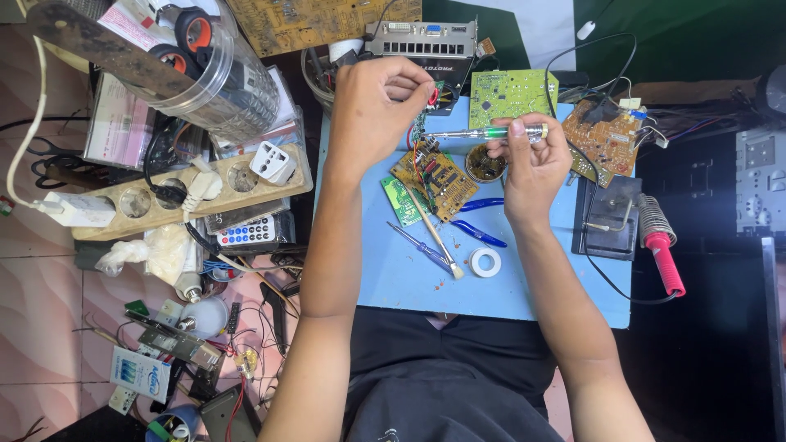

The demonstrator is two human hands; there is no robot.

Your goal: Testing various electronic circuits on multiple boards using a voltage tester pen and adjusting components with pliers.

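head cam | looks steeply down, close | over blue work mat and lap

Over the blue bench, the right hand grips a green-handled metal screwdriver, its tip toward a small red-wired part pinched in the left hand.
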